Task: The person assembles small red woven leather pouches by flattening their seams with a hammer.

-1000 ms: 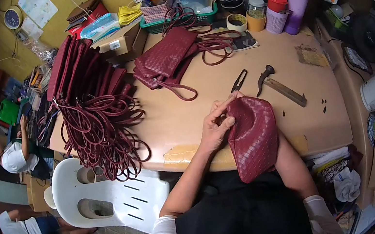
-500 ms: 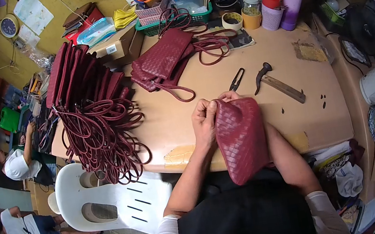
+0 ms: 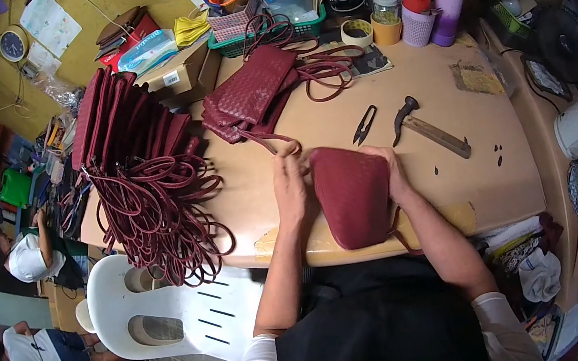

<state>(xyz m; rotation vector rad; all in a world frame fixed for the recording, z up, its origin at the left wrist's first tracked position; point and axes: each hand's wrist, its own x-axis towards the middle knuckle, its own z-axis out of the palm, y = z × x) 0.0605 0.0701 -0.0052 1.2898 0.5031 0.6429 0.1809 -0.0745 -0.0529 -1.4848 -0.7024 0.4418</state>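
Observation:
A dark red woven pouch [image 3: 356, 196] is held up at the table's front edge, its flat face toward me. My right hand [image 3: 395, 173] grips its right edge, with the fingers partly hidden behind it. A short strap dangles from its lower right corner. Just off the pouch's upper left side is my left hand [image 3: 290, 184], its fingertips smeared by motion. Beyond that hand lies a stack of similar pouches [image 3: 255, 87] with wrist straps. Thread snips [image 3: 365, 125] and a hammer [image 3: 432, 129] with a wooden handle lie past the pouch, to the right.
At the left stands a large row of dark red pouches [image 3: 121, 120], their looped straps [image 3: 158, 216] hanging over the table edge. A white plastic chair [image 3: 173, 305] is below. Baskets, tape and a purple bottle [image 3: 450, 4] line the back. Two people are at the far left.
The pouch has turned and shifted slightly left, showing a smoother face. My left hand has come off its top edge and moved left; my right hand now shows at its right side.

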